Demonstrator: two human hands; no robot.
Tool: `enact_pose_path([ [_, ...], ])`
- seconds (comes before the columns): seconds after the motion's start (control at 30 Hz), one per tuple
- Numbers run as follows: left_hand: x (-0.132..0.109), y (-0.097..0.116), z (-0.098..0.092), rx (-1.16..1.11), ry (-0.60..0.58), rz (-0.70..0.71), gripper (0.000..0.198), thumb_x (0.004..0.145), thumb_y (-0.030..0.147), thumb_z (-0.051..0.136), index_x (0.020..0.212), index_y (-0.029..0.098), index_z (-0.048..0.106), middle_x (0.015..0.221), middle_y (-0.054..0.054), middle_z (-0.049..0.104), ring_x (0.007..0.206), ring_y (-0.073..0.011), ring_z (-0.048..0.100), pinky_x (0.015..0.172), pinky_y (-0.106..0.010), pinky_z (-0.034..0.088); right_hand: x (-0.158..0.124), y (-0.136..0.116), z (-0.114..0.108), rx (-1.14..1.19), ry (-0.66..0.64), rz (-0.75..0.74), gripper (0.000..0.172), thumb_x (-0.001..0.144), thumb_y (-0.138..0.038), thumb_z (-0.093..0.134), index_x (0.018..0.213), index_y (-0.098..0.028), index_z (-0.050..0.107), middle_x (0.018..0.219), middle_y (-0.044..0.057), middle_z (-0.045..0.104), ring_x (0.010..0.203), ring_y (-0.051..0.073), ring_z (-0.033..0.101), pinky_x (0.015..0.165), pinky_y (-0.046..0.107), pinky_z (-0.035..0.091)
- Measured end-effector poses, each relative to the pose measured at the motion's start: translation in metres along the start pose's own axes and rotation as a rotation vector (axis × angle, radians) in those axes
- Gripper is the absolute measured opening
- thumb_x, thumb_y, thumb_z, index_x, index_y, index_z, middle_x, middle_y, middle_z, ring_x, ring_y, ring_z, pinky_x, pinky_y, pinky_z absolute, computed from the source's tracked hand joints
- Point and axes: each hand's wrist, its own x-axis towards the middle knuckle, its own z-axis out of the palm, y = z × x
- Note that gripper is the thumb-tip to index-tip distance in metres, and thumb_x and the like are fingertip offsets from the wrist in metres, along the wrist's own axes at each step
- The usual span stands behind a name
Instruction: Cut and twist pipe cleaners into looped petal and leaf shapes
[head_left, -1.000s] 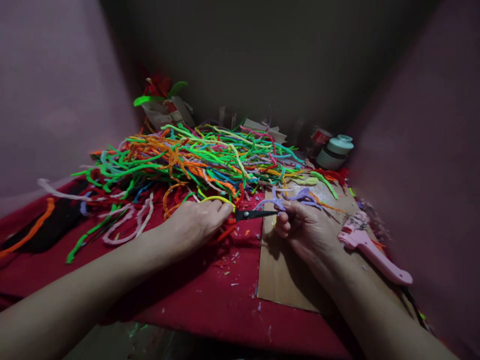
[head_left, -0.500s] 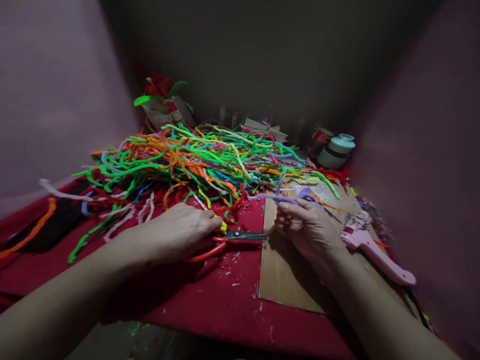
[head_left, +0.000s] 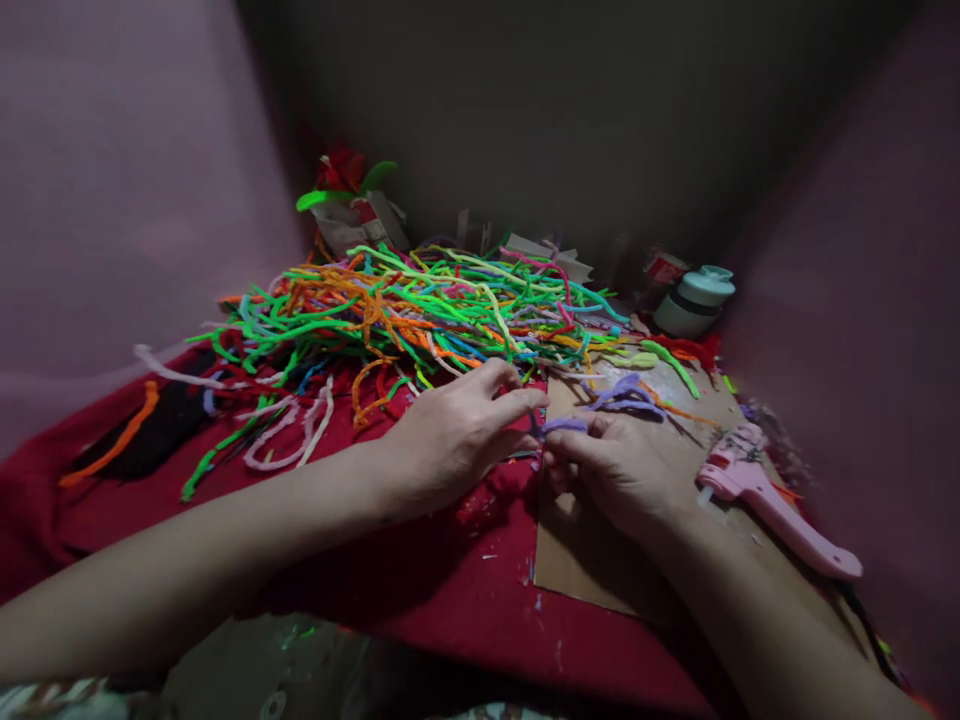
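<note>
While our right hand (head_left: pixel 622 478) pinches the purple strip (head_left: pixel 566 426) above the left edge of the cardboard (head_left: pixel 577 545), our left hand (head_left: pixel 461 435) has thumb and forefinger apart around its free end; can't tell if they touch. We do best gripping close to that end, lightly, so it doesn't kink. We stay clear of the purple loops (head_left: pixel 630 396) just beyond, and the tangled pile (head_left: pixel 420 312) farther back.

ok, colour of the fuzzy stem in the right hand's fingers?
Purple; the fuzzy stem shows best in the head view.
</note>
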Motion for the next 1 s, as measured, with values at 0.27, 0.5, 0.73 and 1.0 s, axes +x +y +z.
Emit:
enact_pose_path([
  [0.27, 0.01, 0.003, 0.011, -0.693, -0.195, -0.407, 0.015, 0.077, 0.025, 0.056, 0.068, 0.013, 0.06, 0.063, 0.002, 0.055, 0.06, -0.0089, 0.05, 0.058, -0.019, 0.038, 0.001, 0.002, 0.0, 0.085, 0.029, -0.05, 0.017, 0.071, -0.028, 0.066, 0.06, -0.015, 0.062, 0.053, 0.0, 0.058, 0.047, 0.01, 0.049, 0.05, 0.023, 0.037],
  [0.5, 0.008, 0.006, 0.019, -0.992, -0.113, -0.597, 0.013, 0.072, 0.024, 0.06, 0.07, 0.012, 0.056, 0.063, 0.001, 0.056, 0.057, -0.008, 0.049, 0.054, -0.02, 0.038, -0.005, -0.003, 0.01, 0.027, 0.027, -0.05, 0.021, 0.071, -0.029, 0.066, 0.057, -0.015, 0.061, 0.05, -0.001, 0.055, 0.047, 0.008, 0.045, 0.048, 0.022, 0.034],
  [0.73, 0.009, 0.0, 0.007, -1.216, -0.114, -0.58, 0.026, 0.069, 0.026, 0.067, 0.09, 0.013, 0.057, 0.067, 0.004, 0.053, 0.054, -0.0049, 0.046, 0.051, -0.017, 0.034, -0.012, -0.007, 0.015, -0.13, 0.021, -0.02, 0.03, 0.072, -0.035, 0.063, 0.051, -0.016, 0.056, 0.041, -0.003, 0.046, 0.039, 0.006, 0.034, 0.042, 0.023, 0.023],
  [1.0, 0.005, 0.005, 0.021, -1.367, -0.003, -0.654, 0.017, 0.068, 0.023, 0.067, 0.078, 0.014, 0.058, 0.063, 0.003, 0.054, 0.051, -0.0055, 0.048, 0.049, -0.018, 0.035, -0.009, 0.002, 0.013, -0.06, -0.084, 0.018, 0.024, 0.07, -0.033, 0.065, 0.057, -0.013, 0.062, 0.05, -0.002, 0.05, 0.047, 0.008, 0.039, 0.048, 0.023, 0.028],
])
